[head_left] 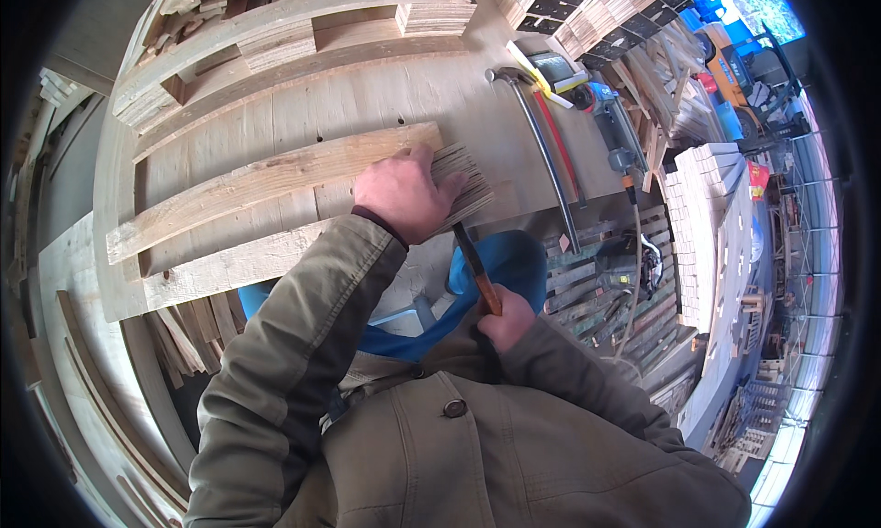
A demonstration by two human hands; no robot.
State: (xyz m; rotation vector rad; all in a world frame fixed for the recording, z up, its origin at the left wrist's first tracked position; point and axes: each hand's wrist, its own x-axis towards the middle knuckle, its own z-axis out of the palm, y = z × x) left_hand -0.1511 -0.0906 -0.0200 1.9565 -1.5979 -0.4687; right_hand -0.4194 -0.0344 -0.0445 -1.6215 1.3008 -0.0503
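My left hand (404, 193) is closed over the right end of a pale wooden plank (275, 179), its thumb against a layered plywood block (470, 179) at that end. My right hand (507, 319) is wrapped round the orange-brown handle of a hammer-like tool (471, 264), below the block. The tool's dark shaft runs up to the block, and its head is hidden. Under the plank lies a plywood worktop (275, 120), with another board (239, 266) along its near edge.
A slatted wooden frame with blocks (303, 37) occupies the worktop's far side. To the right lie a long metal-shafted hammer (541, 152), a red bar (558, 147) and a power tool with a hose (613, 129). Stacked wood (702, 234) and an orange vehicle (730, 65) stand beyond.
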